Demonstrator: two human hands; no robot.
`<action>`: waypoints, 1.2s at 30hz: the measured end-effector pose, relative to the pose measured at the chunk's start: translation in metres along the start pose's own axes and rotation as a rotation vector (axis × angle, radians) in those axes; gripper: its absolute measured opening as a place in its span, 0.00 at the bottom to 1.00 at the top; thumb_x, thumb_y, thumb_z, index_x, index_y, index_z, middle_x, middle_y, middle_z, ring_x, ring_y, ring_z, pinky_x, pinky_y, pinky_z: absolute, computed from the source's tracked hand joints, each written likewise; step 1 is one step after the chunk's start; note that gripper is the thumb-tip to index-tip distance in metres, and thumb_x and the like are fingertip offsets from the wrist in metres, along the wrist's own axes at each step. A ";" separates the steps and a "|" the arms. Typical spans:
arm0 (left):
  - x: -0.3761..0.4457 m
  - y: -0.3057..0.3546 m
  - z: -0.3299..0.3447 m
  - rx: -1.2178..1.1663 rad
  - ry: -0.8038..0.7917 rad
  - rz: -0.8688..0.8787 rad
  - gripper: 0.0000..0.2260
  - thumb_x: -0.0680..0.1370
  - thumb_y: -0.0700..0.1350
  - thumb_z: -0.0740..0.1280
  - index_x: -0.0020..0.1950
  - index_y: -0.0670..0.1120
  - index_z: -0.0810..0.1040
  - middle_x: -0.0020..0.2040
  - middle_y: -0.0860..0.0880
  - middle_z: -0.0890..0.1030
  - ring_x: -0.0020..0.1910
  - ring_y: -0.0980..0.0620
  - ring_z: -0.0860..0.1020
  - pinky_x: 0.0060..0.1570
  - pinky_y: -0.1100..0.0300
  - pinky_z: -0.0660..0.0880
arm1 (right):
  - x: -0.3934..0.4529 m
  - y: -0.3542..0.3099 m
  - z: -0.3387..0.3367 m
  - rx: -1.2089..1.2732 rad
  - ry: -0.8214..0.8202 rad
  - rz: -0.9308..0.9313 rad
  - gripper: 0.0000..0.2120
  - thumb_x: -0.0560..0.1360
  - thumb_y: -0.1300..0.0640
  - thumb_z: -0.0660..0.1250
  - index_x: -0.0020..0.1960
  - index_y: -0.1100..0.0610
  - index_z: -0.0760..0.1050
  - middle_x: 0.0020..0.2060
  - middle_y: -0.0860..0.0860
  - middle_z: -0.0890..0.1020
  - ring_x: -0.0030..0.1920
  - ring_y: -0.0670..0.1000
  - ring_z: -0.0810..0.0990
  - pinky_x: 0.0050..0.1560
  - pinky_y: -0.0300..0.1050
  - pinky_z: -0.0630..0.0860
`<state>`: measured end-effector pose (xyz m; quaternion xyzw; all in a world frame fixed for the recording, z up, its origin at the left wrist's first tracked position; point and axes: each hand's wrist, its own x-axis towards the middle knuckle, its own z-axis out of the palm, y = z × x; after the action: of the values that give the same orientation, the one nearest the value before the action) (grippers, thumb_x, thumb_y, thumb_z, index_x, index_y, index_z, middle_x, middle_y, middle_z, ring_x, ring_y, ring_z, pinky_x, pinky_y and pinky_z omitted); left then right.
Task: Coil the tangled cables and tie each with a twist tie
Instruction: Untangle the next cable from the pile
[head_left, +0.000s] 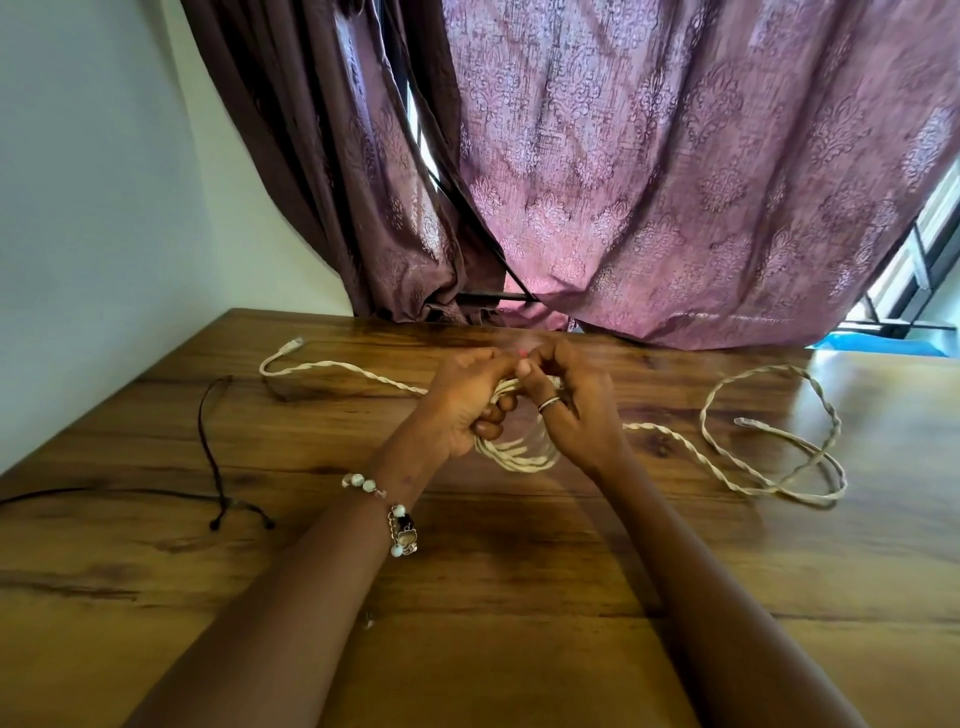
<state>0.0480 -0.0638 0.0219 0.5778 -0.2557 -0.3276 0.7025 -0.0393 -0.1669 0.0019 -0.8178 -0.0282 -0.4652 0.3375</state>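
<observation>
My left hand (467, 405) and right hand (566, 405) both gripped the coil (519, 454); loose cable (753, 467) trailed toward the table's (467, 623) right edge.

A wooden surface (519, 597) with dark grain carries a cream twisted cable (727, 467), looping at the right and trailing left to its plug, and a thin black cord (210, 447) near the left edge.

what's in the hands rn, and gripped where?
Both hold the white twisted cable at its coiled bundle: left hand grips the loops, right hand has fingers curled on the bundle's top. Both cable ends lie loose on the table.
</observation>
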 end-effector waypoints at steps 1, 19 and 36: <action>0.001 -0.001 0.001 0.006 0.030 0.011 0.09 0.79 0.47 0.65 0.40 0.46 0.75 0.23 0.47 0.69 0.16 0.58 0.61 0.20 0.73 0.56 | 0.000 0.001 0.000 0.046 -0.042 0.043 0.09 0.78 0.56 0.63 0.48 0.63 0.73 0.39 0.56 0.80 0.37 0.52 0.81 0.36 0.50 0.79; 0.019 -0.016 0.001 0.399 0.480 0.274 0.18 0.79 0.52 0.59 0.36 0.43 0.76 0.32 0.40 0.78 0.33 0.39 0.78 0.33 0.48 0.75 | -0.001 -0.009 0.018 0.627 0.101 0.554 0.08 0.79 0.62 0.63 0.51 0.69 0.74 0.27 0.52 0.71 0.21 0.45 0.65 0.21 0.38 0.65; -0.022 -0.006 -0.022 0.527 0.651 0.430 0.10 0.81 0.41 0.57 0.53 0.34 0.70 0.45 0.38 0.79 0.43 0.41 0.78 0.33 0.64 0.63 | 0.014 -0.038 0.037 0.688 -0.171 0.869 0.10 0.79 0.55 0.64 0.45 0.62 0.73 0.23 0.51 0.67 0.21 0.45 0.60 0.20 0.34 0.59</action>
<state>0.0484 -0.0339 0.0122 0.7430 -0.2105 0.0995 0.6275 -0.0176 -0.1195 0.0204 -0.6317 0.1341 -0.1795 0.7421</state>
